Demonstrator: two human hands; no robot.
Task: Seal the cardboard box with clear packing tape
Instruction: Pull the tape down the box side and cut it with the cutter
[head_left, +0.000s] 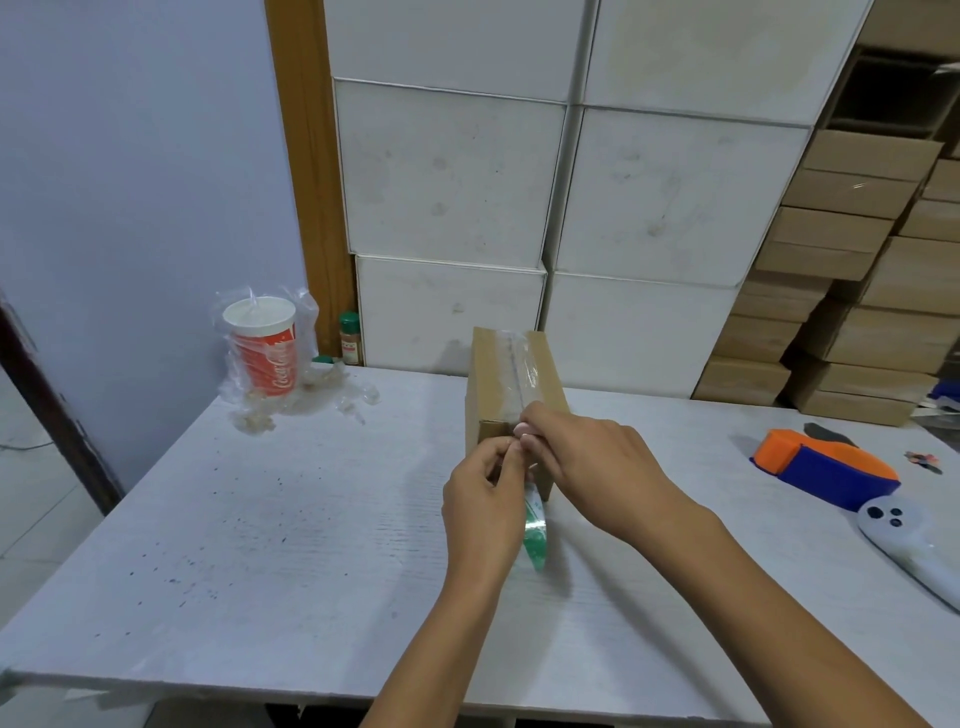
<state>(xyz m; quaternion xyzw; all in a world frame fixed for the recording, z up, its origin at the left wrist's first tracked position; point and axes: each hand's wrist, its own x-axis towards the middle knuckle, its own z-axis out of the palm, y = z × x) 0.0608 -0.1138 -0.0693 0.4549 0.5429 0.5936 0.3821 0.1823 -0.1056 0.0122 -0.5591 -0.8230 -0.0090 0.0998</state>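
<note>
Head view, one frame. I see the cardboard box (511, 387) standing on the white table (234, 519), a little right of centre, its long axis running away from me toward 12 o'clock. A strip of clear packing tape (521, 364) already lies along the top seam, glinting, wrinkled in places.

Both hands meet at the box's near end. The left hand (483, 506) comes in from 6 o'clock, fingers curled narrow, thumb and forefinger pinched at the near top edge of the box. The right hand (587, 462) comes in from 4 o'clock, fingers also drawn close, fingertips (524, 431) pressed at the same edge, touching the left hand's fingers. From the pinch a tape roll (536, 530) with a green core hangs edge-on toward 6 o'clock, just in front of the box. I cannot tell which hand carries its weight.

At 10 o'clock of the box, well apart, a red paper cup (265, 353) sits inside a clear plastic bag, crumpled scraps of film beside it. At 3 o'clock, an orange-and-blue tape dispenser (826, 467) lies on the table; near it at 4 o'clock, a white controller (904, 540).

Behind the table, at 12 o'clock, white cartons (571, 208) are stacked; brown cartons (841, 291) are stacked at 2 o'clock.
</note>
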